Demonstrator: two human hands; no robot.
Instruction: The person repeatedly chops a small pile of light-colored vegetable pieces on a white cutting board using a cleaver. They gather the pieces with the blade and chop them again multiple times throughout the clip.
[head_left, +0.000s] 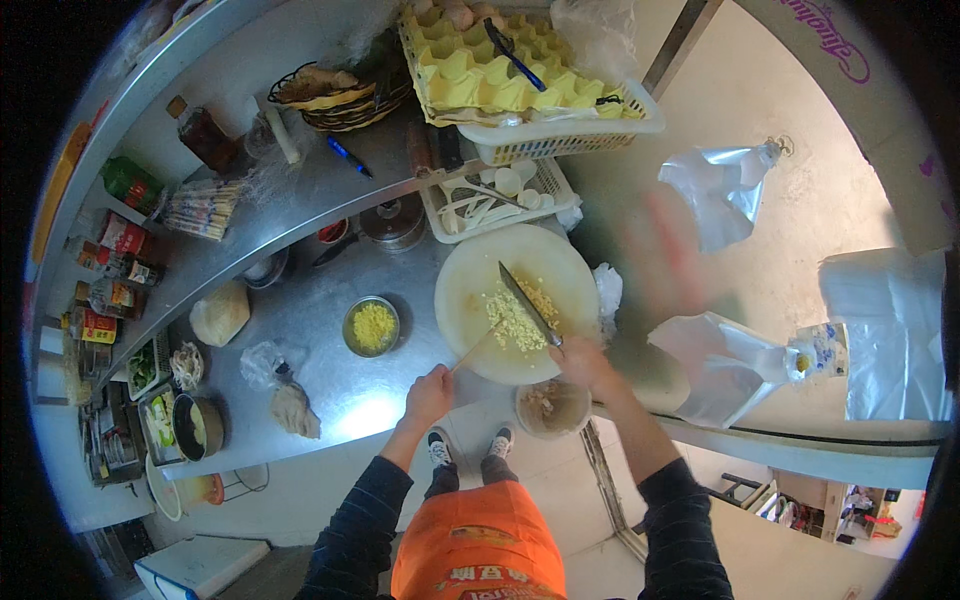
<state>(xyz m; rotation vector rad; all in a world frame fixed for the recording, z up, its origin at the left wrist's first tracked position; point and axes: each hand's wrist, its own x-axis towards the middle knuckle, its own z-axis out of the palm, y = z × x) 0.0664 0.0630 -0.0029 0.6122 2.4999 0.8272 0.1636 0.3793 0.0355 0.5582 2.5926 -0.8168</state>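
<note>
My right hand grips the handle of a kitchen knife, its blade lying over a round white cutting board. Pale chopped pieces lie left of and below the blade, and yellower ones along its right side. Closed round a thin wooden stick, perhaps a chopstick, my left hand is at the board's lower left; the stick's tip reaches the chopped pieces. Left of the board stands a metal bowl of yellow minced food.
A plastic tub sits below the board near the counter's edge. Above the board is a white basket of utensils, under a basket with yellow egg trays. Plastic bags, a dark pot and a lidded pan stand leftward; bottles line the shelf.
</note>
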